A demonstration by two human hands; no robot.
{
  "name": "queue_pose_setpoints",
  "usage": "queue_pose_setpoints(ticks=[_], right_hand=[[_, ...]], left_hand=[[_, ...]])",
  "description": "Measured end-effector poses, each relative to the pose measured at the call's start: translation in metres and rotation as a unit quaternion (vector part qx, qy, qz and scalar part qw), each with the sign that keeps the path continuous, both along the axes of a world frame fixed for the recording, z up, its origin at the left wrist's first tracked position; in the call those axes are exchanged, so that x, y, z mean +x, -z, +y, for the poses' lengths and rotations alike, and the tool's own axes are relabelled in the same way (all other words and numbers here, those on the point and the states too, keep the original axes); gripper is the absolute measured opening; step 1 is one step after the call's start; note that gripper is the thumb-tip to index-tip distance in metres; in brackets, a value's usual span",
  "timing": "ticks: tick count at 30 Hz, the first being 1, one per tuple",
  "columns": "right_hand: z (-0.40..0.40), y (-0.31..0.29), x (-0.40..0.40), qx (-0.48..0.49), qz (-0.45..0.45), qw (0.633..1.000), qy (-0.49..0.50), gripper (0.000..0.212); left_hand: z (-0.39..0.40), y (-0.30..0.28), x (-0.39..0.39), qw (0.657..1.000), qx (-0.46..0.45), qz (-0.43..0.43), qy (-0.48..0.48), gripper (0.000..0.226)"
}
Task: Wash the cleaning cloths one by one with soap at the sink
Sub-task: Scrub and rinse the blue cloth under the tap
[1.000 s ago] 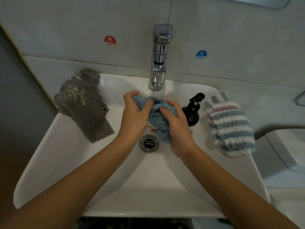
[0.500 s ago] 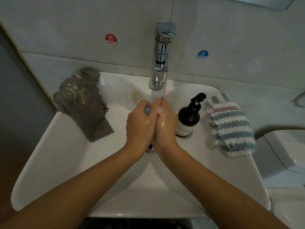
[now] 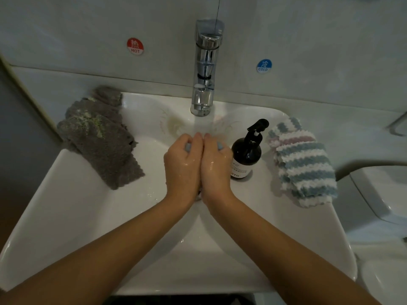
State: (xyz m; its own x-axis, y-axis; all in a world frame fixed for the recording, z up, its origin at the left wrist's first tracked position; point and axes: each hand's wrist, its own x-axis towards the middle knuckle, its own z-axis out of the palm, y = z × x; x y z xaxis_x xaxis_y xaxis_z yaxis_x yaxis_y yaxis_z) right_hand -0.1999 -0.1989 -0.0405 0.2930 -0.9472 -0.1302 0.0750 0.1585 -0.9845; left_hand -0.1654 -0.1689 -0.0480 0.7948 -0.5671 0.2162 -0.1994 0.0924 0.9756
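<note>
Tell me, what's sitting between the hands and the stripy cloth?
The dark soap bottle stands between the hands and the striped cloth, seen in the head view.

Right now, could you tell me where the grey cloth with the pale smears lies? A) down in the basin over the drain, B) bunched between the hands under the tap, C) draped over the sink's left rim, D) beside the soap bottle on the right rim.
C: the grey cloth hangs over the left rim of the sink, away from both hands.

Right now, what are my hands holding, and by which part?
Both the left hand and right hand squeeze the balled-up blue cloth between them; which part cannot be told.
</note>
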Motion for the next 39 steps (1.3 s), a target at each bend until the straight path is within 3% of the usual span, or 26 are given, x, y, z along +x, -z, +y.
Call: queue_pose_setpoints(ticks=[5, 10, 12, 14, 16, 20, 23, 26, 29, 39], right_hand=[[-0.009, -0.012, -0.007, -0.045, 0.013, 0.998, -0.043, 0.027], [-0.006, -0.008, -0.001, 0.041, 0.048, 0.991, -0.118, 0.067], [-0.006, -0.009, -0.002, 0.057, 0.065, 0.985, -0.148, 0.063], [-0.008, -0.012, -0.005, 0.060, 0.064, 0.983, -0.163, 0.042], [-0.010, -0.015, -0.008, 0.010, 0.061, 0.988, -0.139, 0.016], [-0.012, -0.016, -0.011, -0.032, 0.015, 0.993, -0.113, 0.024], [-0.014, -0.016, -0.012, -0.023, -0.005, 0.996, -0.089, 0.012], [-0.008, -0.012, -0.008, -0.019, -0.007, 0.999, -0.051, 0.035], [-0.002, -0.011, -0.004, -0.043, -0.006, 0.999, -0.013, 0.046], [-0.001, -0.004, -0.004, -0.032, 0.032, 0.999, 0.025, 0.043]], left_hand=[[0.000, -0.013, 0.004, 0.998, -0.029, -0.054, -0.012, 0.023], [-0.001, -0.013, 0.017, 0.996, -0.045, -0.049, -0.051, 0.015], [-0.001, -0.012, 0.023, 0.995, -0.044, -0.059, -0.065, 0.012], [0.000, -0.009, 0.027, 0.995, -0.031, -0.080, -0.049, 0.009], [0.000, -0.008, 0.026, 0.997, -0.011, -0.075, -0.012, 0.012], [-0.001, -0.009, 0.027, 0.995, 0.073, -0.054, 0.041, 0.021], [0.000, -0.009, 0.026, 0.989, 0.105, -0.074, 0.072, 0.033], [0.000, -0.011, 0.017, 0.984, 0.113, -0.121, 0.059, 0.045], [-0.001, -0.010, 0.011, 0.990, 0.088, -0.100, 0.053, 0.048], [0.002, -0.006, 0.008, 0.997, 0.028, -0.050, 0.044, 0.053]])
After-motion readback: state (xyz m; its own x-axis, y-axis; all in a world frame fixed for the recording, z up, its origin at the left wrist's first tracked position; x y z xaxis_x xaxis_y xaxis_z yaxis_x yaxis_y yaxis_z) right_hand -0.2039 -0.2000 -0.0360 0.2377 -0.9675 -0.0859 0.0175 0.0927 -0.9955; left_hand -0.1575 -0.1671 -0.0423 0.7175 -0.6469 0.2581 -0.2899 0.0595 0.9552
